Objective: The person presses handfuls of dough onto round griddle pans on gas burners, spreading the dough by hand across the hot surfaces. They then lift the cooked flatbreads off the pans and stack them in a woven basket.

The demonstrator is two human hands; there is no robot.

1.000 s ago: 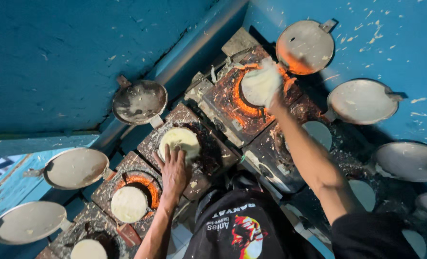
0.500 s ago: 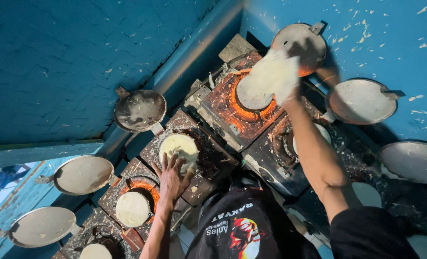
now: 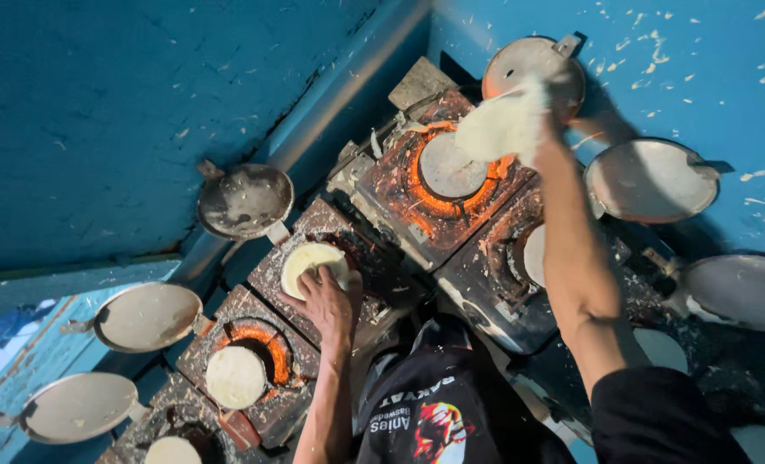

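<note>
My right hand [image 3: 551, 110] is shut on a thin white round wrapper [image 3: 496, 129], held in the air just above a bare grey round plate [image 3: 447, 167] ringed by a glowing orange burner. Lower down, my left hand [image 3: 327, 302] rests fingers spread on the edge of a pale round wrapper [image 3: 307, 258] lying on another burner plate. Motion blurs the right hand and its wrapper.
Two more pale wrappers [image 3: 235, 376] [image 3: 172, 450] lie on burners at lower left, a third [image 3: 533, 255] beside my right forearm. Round metal lids stand open by the blue walls: [image 3: 245, 202], [image 3: 146, 316], [image 3: 533, 60], [image 3: 649, 180], [image 3: 743, 292]. My black shirt [image 3: 438, 412] fills the bottom.
My right hand has lifted the thin wrapper off the glowing burner plate and carried it up and away, leaving that plate bare. My left hand stays on its wrapper.
</note>
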